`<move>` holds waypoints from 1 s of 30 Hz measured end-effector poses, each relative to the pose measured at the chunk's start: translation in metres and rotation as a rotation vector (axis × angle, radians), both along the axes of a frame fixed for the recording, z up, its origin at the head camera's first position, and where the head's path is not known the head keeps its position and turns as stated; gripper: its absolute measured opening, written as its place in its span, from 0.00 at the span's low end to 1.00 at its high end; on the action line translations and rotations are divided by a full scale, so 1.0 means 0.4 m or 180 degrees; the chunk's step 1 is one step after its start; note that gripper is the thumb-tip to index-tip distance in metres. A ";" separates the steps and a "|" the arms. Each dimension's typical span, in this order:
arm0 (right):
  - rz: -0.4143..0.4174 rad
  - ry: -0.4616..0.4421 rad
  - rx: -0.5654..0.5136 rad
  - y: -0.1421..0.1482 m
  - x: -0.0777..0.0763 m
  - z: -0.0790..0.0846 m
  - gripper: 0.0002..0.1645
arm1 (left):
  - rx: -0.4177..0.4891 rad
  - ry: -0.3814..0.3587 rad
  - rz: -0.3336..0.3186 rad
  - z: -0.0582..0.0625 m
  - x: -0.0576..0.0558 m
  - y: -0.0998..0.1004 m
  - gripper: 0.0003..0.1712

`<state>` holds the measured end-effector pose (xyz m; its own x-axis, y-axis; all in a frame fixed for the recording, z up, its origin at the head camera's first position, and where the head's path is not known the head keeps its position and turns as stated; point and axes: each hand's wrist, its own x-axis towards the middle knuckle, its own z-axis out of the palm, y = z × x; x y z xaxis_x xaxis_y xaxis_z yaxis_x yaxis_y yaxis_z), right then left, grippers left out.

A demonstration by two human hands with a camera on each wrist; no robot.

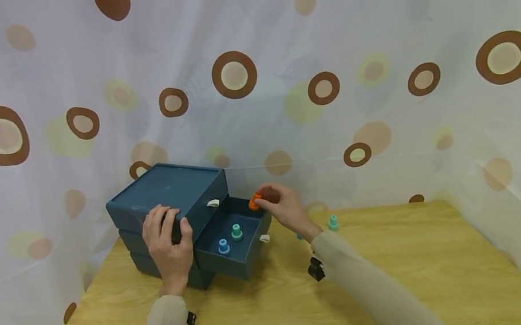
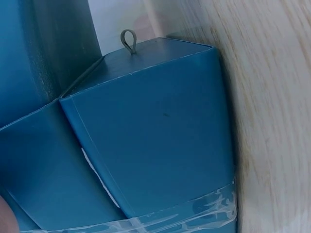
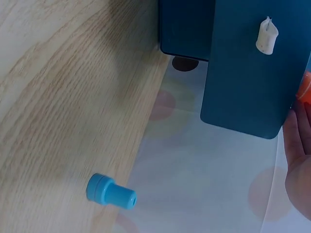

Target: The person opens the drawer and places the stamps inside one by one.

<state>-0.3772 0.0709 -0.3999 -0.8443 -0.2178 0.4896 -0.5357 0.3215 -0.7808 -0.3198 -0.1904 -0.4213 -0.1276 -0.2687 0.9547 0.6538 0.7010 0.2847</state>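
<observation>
A dark blue cabinet of stacked drawers [image 1: 165, 188] stands on the table, its middle drawer [image 1: 220, 261] pulled out. My left hand [image 1: 170, 251] rests on the cabinet's top near edge, fingers spread over it. With thumb and fingers, my right hand [image 1: 287, 210] pinches a small orange toy stamp [image 1: 254, 204] at the open drawer's far corner; in the right wrist view the orange stamp [image 3: 304, 88] shows only partly. Inside the drawer stand a green stamp [image 1: 237, 233] and a blue stamp [image 1: 224, 247], both upright.
On the wooden table [image 1: 405, 270], right of the drawer, stand another green stamp [image 1: 333, 223] and a blue stamp [image 3: 111, 191] near the back edge. White fabric loops, such as the drawer tab [image 1: 265, 238], mark the fronts. A patterned curtain [image 1: 389, 122] hangs behind.
</observation>
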 end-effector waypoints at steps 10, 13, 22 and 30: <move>0.0024 -0.0001 0.0490 -0.049 -0.013 0.019 0.17 | 0.0040 -0.0002 0.0048 0.005 0.000 -0.011 0.17; 0.0035 -0.0044 0.0624 -0.061 -0.015 0.020 0.17 | 0.0054 -0.0007 0.0053 0.008 0.004 -0.013 0.17; -0.0094 -0.0156 0.0901 -0.075 -0.021 0.015 0.18 | 0.0014 0.0000 -0.0011 0.000 0.002 -0.004 0.16; -0.0084 0.0125 0.1326 -0.090 -0.015 0.021 0.16 | 0.0008 0.0004 -0.0047 0.005 0.003 0.001 0.16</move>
<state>-0.3830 0.0348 -0.3915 -0.8347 -0.3825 0.3961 -0.5498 0.6196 -0.5603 -0.3185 -0.1898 -0.4192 -0.1305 -0.2691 0.9542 0.6645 0.6905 0.2857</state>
